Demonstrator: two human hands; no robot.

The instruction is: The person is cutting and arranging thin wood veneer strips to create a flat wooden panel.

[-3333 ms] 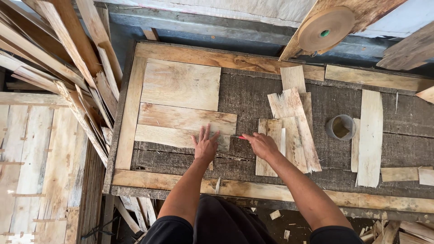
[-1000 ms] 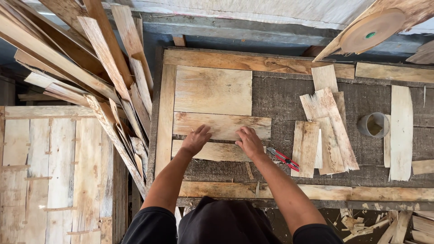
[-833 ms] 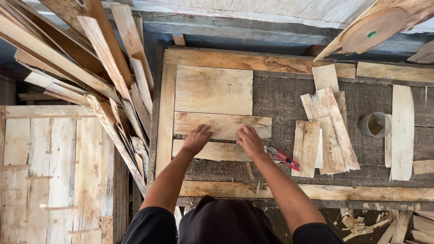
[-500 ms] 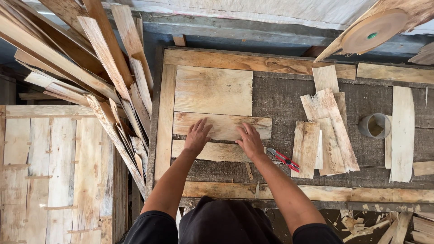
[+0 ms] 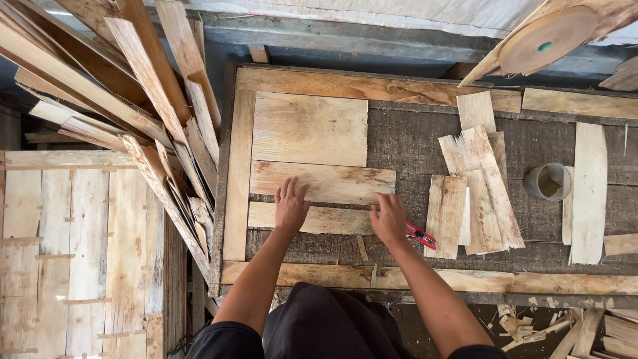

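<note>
Since the look over three seconds back, both hands have slid left off the loose stack, and in the last half second they barely moved; my left hand (image 5: 291, 206) lies flat, fingers spread, across the seam between the pale middle veneer strip (image 5: 323, 182) and the narrower lower veneer strip (image 5: 312, 219); my right hand (image 5: 390, 218) presses the lower strip's right end, gripping nothing, beside the red-handled cutter (image 5: 420, 235) on the dark workbench (image 5: 412, 139); I judge the pieces are being butted together.

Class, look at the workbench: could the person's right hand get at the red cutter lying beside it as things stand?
Probably yes. The right hand rests on the end of a thin wood sheet, and the red cutter lies just to its right on the bench. Nothing sits between them; the stacked wood strips lie further right.
</note>
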